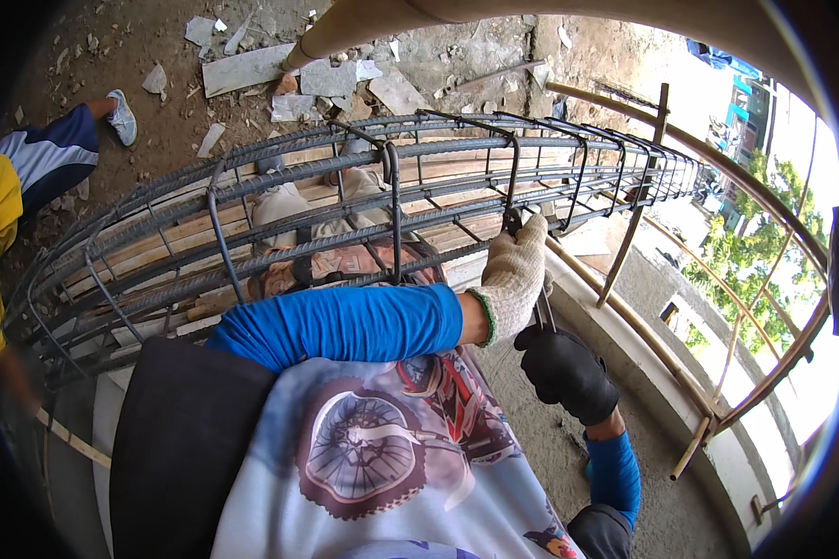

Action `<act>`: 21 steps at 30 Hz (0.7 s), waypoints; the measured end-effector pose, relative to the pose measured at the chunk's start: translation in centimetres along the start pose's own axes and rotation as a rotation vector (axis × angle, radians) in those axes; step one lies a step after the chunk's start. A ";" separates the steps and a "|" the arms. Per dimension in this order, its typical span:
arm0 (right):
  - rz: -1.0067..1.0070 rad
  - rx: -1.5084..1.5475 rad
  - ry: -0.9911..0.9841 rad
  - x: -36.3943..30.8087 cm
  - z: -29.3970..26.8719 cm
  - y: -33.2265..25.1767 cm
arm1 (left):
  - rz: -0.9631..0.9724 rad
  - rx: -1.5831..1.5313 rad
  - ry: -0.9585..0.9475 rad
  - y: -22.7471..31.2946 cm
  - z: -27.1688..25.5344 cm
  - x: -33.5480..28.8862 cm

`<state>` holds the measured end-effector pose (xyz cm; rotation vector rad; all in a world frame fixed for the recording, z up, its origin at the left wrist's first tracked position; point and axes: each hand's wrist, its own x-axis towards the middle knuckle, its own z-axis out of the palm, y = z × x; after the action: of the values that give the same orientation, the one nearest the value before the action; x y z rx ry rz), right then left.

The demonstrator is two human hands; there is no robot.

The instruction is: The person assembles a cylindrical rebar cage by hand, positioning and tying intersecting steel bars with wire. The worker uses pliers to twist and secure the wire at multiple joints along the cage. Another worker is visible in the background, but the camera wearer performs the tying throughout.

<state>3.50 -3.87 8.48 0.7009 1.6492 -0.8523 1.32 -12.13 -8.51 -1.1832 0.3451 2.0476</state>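
Observation:
A long cage of ribbed steel rebar with square stirrups runs across in front of me. My left hand, in a white knit glove, is closed against the cage's near lower bar, beside a stirrup. What its fingers hold is hidden. Just past its fingertips a dark metal tool head touches the bar. My right hand, in a black glove, is closed lower down around the pincers; their two handles run up behind the left glove.
Through the bars a person in a patterned orange shirt shows below. Another person in yellow is at the left. Bamboo poles stand at the right beside a concrete ledge. Broken tile pieces litter the ground beyond.

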 end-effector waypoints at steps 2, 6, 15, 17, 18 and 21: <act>0.007 0.083 -0.005 -0.1 0.3 0.3 | 0.014 -0.090 -0.023 0.2 0.0 -0.7; -0.046 0.129 0.060 -0.1 0.9 1.2 | 0.023 0.108 0.081 0.0 0.4 -0.2; 0.096 0.183 0.219 2.1 0.9 4.5 | 0.206 0.185 0.083 -3.5 0.3 3.8; 0.100 0.174 0.266 2.6 1.9 5.7 | 0.203 0.193 0.063 -3.7 0.1 4.1; 0.092 0.226 0.270 2.4 2.5 6.2 | 0.186 0.213 0.065 -3.9 0.1 3.7; -0.273 0.128 0.203 1.2 4.1 6.6 | 0.109 0.313 0.174 -3.3 0.4 2.6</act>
<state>10.80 -3.51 5.51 0.6769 1.9149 -1.1193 2.63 -8.45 -10.07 -1.1678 0.7999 1.8978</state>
